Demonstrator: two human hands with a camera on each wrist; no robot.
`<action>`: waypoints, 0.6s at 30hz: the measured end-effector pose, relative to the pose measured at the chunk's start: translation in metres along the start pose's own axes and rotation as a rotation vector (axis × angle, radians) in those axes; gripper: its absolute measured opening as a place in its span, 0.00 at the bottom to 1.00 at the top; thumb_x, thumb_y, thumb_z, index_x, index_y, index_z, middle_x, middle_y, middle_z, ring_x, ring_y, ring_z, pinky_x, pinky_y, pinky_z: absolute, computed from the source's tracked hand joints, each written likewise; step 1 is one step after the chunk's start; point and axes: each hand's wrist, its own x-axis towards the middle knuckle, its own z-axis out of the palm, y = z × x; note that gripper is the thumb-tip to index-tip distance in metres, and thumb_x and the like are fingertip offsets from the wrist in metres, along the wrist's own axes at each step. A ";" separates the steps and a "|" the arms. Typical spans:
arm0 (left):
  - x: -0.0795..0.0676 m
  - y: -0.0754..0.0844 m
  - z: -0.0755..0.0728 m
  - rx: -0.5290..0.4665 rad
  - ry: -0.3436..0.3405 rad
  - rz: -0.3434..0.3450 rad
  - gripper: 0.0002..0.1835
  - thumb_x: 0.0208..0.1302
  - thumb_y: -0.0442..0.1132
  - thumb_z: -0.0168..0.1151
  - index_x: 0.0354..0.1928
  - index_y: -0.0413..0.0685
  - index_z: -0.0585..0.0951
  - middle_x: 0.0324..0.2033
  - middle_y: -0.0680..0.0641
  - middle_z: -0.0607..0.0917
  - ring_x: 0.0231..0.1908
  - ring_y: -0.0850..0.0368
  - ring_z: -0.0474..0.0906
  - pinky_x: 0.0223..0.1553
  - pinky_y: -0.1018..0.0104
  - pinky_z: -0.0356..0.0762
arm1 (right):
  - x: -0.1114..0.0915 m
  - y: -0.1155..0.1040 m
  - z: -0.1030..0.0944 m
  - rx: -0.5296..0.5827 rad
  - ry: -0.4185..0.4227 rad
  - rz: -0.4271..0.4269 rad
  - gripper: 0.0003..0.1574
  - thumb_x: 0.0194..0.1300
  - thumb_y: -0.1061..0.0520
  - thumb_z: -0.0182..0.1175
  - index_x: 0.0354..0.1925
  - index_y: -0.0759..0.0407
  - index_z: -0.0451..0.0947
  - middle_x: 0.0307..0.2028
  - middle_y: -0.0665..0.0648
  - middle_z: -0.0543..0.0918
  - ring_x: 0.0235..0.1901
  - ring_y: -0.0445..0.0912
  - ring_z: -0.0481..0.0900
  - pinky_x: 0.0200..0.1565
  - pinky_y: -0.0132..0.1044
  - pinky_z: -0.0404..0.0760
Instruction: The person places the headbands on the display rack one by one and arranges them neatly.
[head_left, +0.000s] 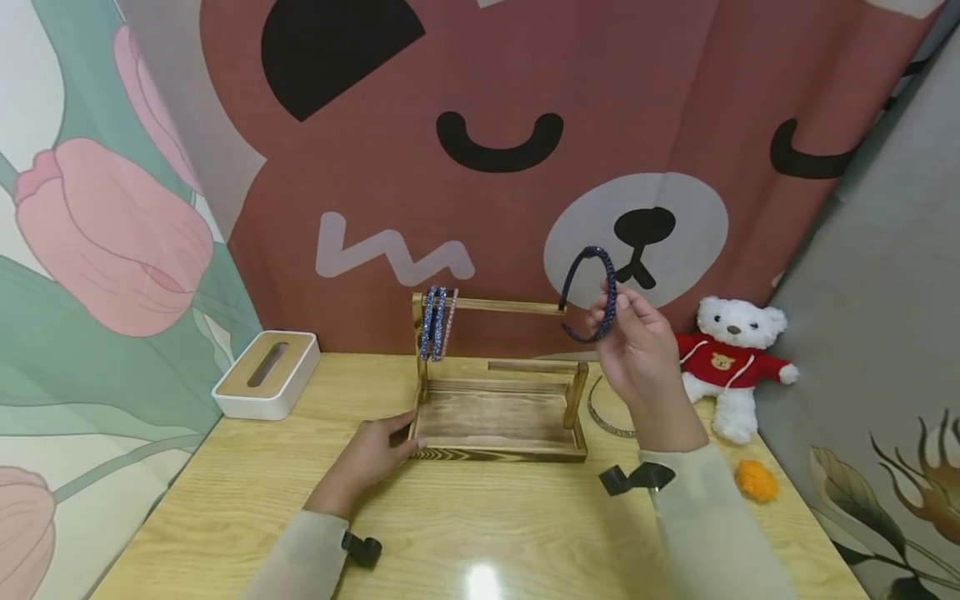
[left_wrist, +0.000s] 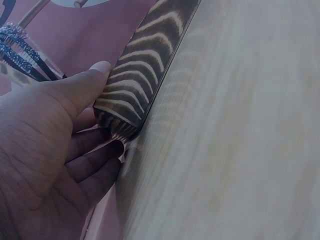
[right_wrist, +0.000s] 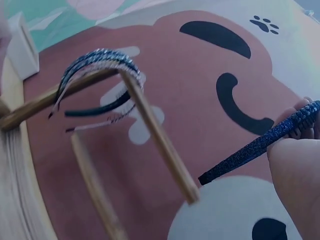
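My right hand [head_left: 641, 354] pinches a dark blue glittery headband [head_left: 611, 292] by its side, raised at the free end of the upper wooden rod [head_left: 510, 307]. In the right wrist view one tip of this headband [right_wrist: 250, 152] points toward the rod's end. Blue sparkly headbands [head_left: 438, 321] and a thin pink one [head_left: 450, 321] hang near the rod's post. My left hand [head_left: 367, 458] grips the front left corner of the wooden rack [head_left: 498, 456], thumb against its edge and fingertips around the corner. The rack's tray base stands on the table.
A silvery headband [head_left: 611, 431] lies right of the rack, partly behind my right hand. Further right are a white teddy bear [head_left: 733, 367] in a red top and an orange fluffy ball [head_left: 757, 481]. A white tissue box [head_left: 266, 375] stands at the left. A patterned curtain [head_left: 360, 183] hangs behind.
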 end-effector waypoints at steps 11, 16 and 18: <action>-0.001 0.004 -0.001 0.000 0.005 -0.001 0.35 0.75 0.56 0.72 0.78 0.50 0.77 0.71 0.38 0.82 0.73 0.37 0.78 0.73 0.40 0.77 | 0.037 0.027 0.029 -0.036 0.034 0.082 0.14 0.86 0.57 0.52 0.57 0.63 0.81 0.43 0.55 0.83 0.40 0.43 0.80 0.47 0.31 0.83; -0.002 0.006 -0.002 -0.009 0.001 -0.008 0.36 0.75 0.55 0.72 0.79 0.50 0.76 0.71 0.38 0.82 0.73 0.38 0.77 0.74 0.40 0.76 | 0.042 0.042 0.029 -0.070 0.077 0.136 0.13 0.86 0.60 0.52 0.51 0.59 0.84 0.41 0.53 0.85 0.39 0.42 0.82 0.47 0.30 0.84; -0.002 0.006 -0.002 -0.009 -0.002 -0.012 0.36 0.75 0.56 0.71 0.79 0.50 0.76 0.72 0.38 0.81 0.74 0.38 0.77 0.74 0.40 0.76 | 0.043 0.048 0.029 -0.090 0.089 0.159 0.13 0.87 0.60 0.51 0.52 0.59 0.83 0.42 0.53 0.85 0.40 0.41 0.82 0.47 0.30 0.85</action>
